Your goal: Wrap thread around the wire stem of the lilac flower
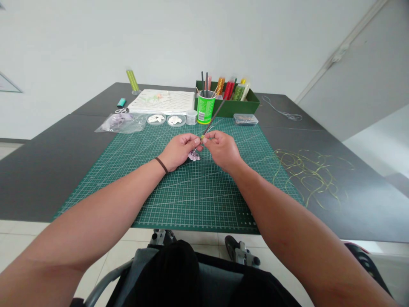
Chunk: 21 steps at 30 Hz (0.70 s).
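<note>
Above the green cutting mat, my left hand (182, 150) is closed in a pinch on the stem of a small pale purple flower (194, 156), which hangs head down below the fingertips. A thin dark stick (214, 116) slants up and right from between my hands. My right hand (223, 149) is closed too, thumb and finger pinched on a bit of yellow-green cord (202, 137) at the stick's lower part. The fingers hide how cord, stick and stem meet. A loose tangle of similar cord (315, 175) lies to the right, partly over the cutting mat (191, 204).
Behind the mat stand a green can (205, 108) of sticks, a dark green box (223, 110) of coloured tubes, small round dishes (176, 121), a lidded clear box (245, 120) and a white textured board (162, 101). A plastic bag (121, 123) and scissors (122, 111) lie left.
</note>
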### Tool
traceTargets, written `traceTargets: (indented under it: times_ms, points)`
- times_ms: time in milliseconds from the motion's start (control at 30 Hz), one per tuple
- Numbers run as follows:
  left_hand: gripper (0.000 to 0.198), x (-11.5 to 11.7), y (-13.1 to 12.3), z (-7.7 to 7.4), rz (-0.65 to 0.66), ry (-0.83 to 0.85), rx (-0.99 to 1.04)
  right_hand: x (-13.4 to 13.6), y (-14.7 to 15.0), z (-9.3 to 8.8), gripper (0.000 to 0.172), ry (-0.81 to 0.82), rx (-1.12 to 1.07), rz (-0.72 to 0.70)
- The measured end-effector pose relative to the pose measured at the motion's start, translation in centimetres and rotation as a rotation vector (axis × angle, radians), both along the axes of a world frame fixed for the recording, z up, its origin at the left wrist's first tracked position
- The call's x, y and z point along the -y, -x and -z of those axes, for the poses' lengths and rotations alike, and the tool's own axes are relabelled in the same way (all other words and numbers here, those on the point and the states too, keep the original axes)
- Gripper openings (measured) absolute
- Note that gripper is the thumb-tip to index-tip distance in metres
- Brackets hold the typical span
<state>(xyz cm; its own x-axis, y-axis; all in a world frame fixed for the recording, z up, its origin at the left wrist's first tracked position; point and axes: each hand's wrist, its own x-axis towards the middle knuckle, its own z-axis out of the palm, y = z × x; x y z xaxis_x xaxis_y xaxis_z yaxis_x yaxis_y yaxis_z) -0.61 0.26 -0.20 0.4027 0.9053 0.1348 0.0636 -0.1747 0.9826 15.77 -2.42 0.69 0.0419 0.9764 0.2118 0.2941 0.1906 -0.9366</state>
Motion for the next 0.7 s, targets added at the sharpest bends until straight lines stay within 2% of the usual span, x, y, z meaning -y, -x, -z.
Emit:
traceTargets:
  times_ms: [133,333,433,600,700]
  points:
    - [0.026,-0.02,0.0,-0.04,0.027,0.036,0.056,0.03,0.0,0.03,0.009,0.021,-0.095,-0.06]
    - [0.038,-0.2,0.25,0.02,0.127,0.1,0.196,0.01,-0.26,-0.16,0.026,0.038,-0.267,-0.21]
    - [0.04,-0.13,0.35,-0.13,0.171,0.138,0.232,0.09,-0.42,-0.39,0.029,0.048,-0.3,-0.284]
    - [0.041,0.0,0.43,-0.38,0.199,0.235,0.231,-0.02,-0.42,-0.35,0.029,0.059,-0.322,-0.278]
    - [0.04,-0.02,0.42,-0.3,0.153,0.204,0.173,-0.2,-0.38,-0.15,0.029,0.06,-0.324,-0.239]
